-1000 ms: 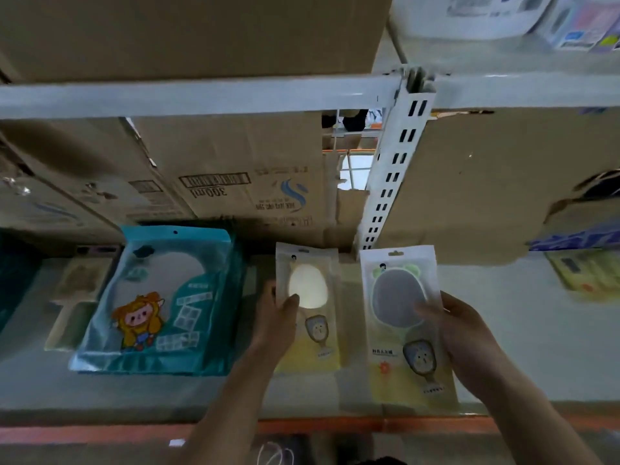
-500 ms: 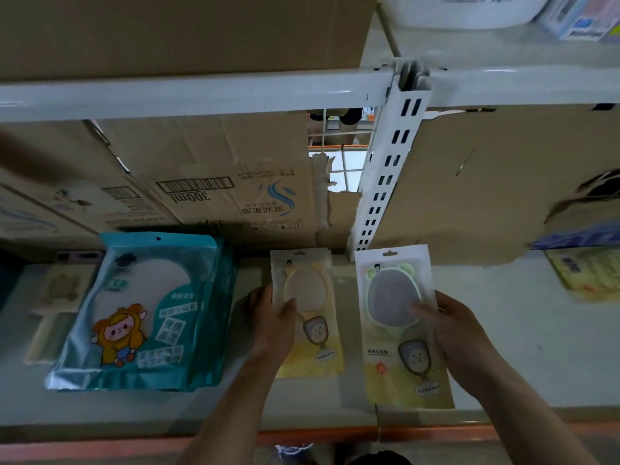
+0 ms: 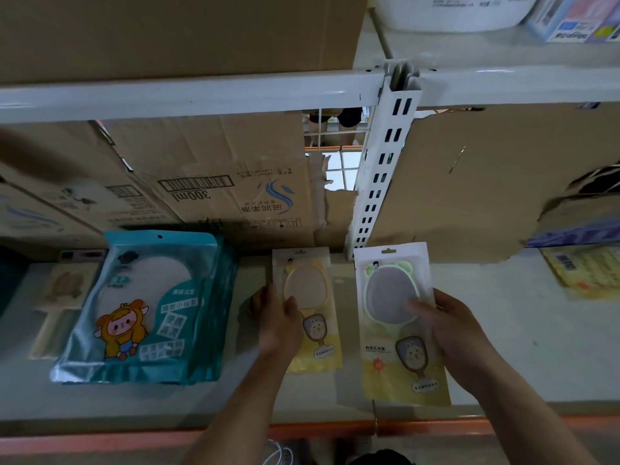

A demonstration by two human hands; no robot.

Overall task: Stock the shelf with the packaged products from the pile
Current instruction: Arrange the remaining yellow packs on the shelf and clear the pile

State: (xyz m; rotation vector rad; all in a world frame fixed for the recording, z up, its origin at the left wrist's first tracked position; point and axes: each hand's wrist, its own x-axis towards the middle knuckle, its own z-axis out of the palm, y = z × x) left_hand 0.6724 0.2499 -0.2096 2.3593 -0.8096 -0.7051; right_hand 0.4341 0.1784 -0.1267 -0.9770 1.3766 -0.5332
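On grey shelf (image 3: 503, 347), centre — pinches yellow mirror packet (image 3: 322, 345) by its left edge with left hand (image 3: 278, 325), thumb over clear window. Grips green mirror packet (image 3: 389, 297) at right edge with right hand (image 3: 449, 333), thumb across grey disc; resting or lifted, cannot tell. Hands apart — packets side by side, not touching. Teal packet stack (image 3: 147, 307) left of both, cardboard boxes (image 3: 228, 182) behind, white slotted upright (image 3: 379, 182) at back.
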